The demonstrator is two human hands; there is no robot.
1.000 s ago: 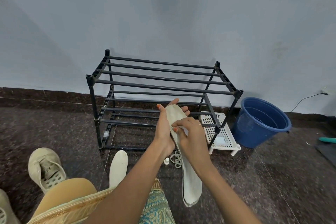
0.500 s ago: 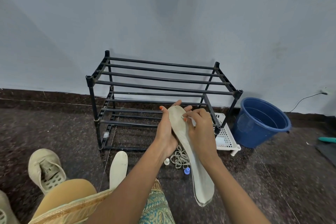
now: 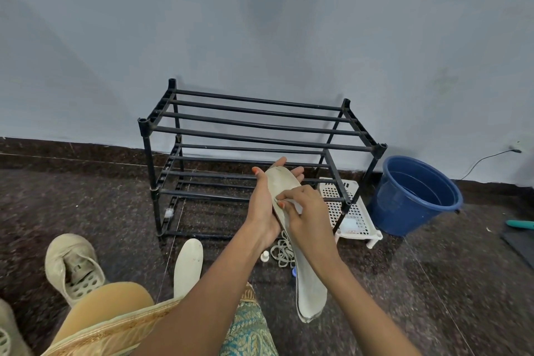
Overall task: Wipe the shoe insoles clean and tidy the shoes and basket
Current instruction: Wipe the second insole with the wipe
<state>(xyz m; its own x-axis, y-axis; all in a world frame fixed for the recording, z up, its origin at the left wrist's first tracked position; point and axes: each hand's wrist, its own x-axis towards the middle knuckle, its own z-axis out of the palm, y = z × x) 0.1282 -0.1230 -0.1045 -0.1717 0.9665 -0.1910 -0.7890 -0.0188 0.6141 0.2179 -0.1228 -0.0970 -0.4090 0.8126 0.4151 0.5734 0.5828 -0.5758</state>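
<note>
A long beige insole (image 3: 309,292) is held up in front of me, toe end away from me. My left hand (image 3: 264,205) cradles its front part from below, thumb curled over its left edge. My right hand (image 3: 306,211) lies on top of the insole with its fingers pinching a small white wipe (image 3: 297,207) against the surface. A second insole (image 3: 188,266) lies on the floor near my knee. One beige shoe (image 3: 73,267) sits on the floor at the left. The white perforated basket (image 3: 354,211) stands beside the rack.
A black two-tier shoe rack (image 3: 260,136) stands against the wall. A blue bucket (image 3: 416,196) is at its right. Rubber bands (image 3: 281,251) and a small white cap (image 3: 264,256) lie on the dark floor under my hands. A dark mat (image 3: 520,243) is at the far right.
My right hand with the wipe slid up toward the insole's toe, then back down toward its middle. The insole's heel end swung slightly to the right.
</note>
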